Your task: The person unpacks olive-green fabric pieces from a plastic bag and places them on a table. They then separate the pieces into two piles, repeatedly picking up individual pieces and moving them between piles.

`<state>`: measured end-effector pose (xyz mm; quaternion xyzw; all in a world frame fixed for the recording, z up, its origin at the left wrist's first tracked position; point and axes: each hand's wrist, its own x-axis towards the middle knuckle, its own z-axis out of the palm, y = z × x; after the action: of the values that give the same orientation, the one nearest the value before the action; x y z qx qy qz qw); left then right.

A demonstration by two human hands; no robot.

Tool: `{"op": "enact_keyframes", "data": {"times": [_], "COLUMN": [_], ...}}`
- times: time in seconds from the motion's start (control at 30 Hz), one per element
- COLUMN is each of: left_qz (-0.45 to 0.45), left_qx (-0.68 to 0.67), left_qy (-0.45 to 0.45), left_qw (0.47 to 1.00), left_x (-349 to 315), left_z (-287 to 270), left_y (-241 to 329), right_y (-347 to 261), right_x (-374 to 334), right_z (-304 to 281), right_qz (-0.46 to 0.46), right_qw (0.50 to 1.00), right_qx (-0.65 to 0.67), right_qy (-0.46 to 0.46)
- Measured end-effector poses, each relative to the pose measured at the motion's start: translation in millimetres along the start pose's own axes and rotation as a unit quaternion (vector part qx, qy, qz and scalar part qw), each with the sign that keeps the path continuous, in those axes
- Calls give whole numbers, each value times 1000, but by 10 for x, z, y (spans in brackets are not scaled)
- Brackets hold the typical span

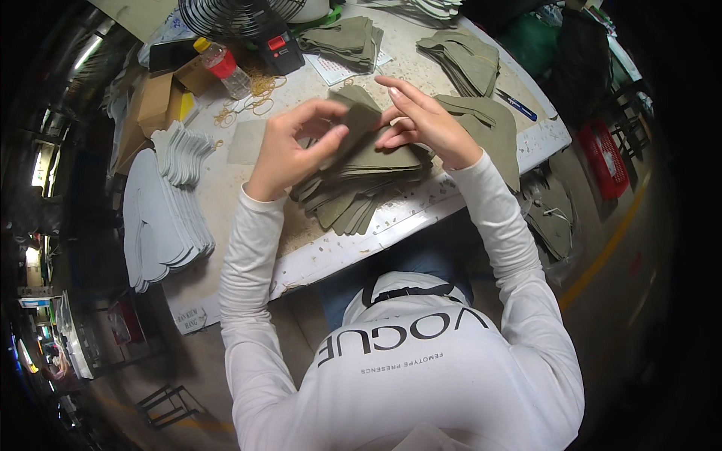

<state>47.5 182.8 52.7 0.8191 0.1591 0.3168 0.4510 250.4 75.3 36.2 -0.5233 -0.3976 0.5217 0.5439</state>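
Observation:
My left hand (295, 150) is curled at the left of a big pile of olive-green cut pieces (368, 173), its thumb and fingers closed on the edge of one olive-green piece (356, 129). That piece is tilted up above the pile and smeared by motion. Across from it, my right hand (427, 126) has its fingers apart, the index stretched out and the lower fingertips close to the pile's top. Whether those tips touch the raised piece, I cannot tell. Narrower olive strips (353, 214) fan out under the pile near the table's front edge.
Light grey cut pieces (162, 218) lie stacked at the left. More olive stacks (460, 62) stand at the back right, near a blue-handled cutter (517, 105). A bottle (224, 69), rubber bands (262, 89), a cardboard box (156, 104) and a fan (239, 16) sit at the back left.

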Motion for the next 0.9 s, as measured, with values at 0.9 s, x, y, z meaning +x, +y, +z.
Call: {"op": "enact_keyframes", "data": {"times": [0.9], "left_qz": [86], "left_qx": [168], "left_qy": [-136], "left_qw": [973], "left_x": [-34], "left_z": [200], "left_y": [14], "right_y": [-586], "right_x": [-581], "right_z": [-1084], "right_qz": [-282], "right_qw": [937], "right_qx": [-143], "right_qy": [148]}}
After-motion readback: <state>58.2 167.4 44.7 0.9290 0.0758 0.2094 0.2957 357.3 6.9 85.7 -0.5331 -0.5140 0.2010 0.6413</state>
